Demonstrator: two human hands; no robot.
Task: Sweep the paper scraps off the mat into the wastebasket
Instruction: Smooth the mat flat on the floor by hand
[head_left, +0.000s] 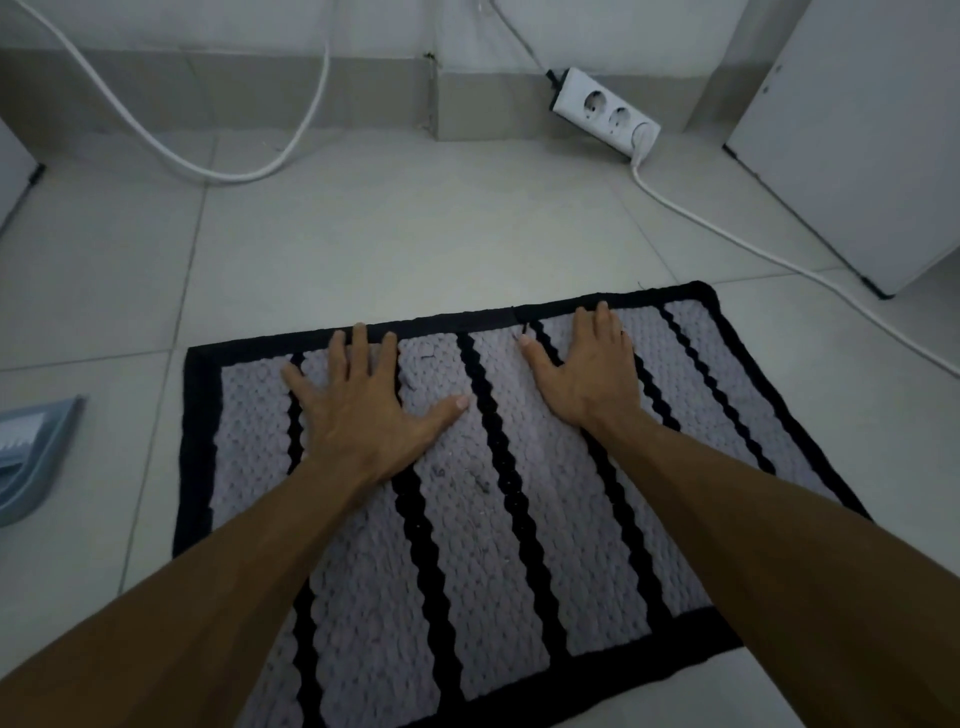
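While both palms lie flat with fingers spread and nothing held, the left hand and the right hand press on the far part of the mat, their fingertips reaching or nearly reaching its black far border. The mat (grey weave with black stripes and a black edge) lies on the pale tiled floor, its near edge partly cut off by the frame and covered by the forearms. A few tiny dark specks show between the arms; they are too small to tell whether they are paper scraps. At the left edge a blue dustpan is only partly in view and blurred. Beyond the mat, a white power strip leans against the baseboard, a white cable trailing from it across the floor.
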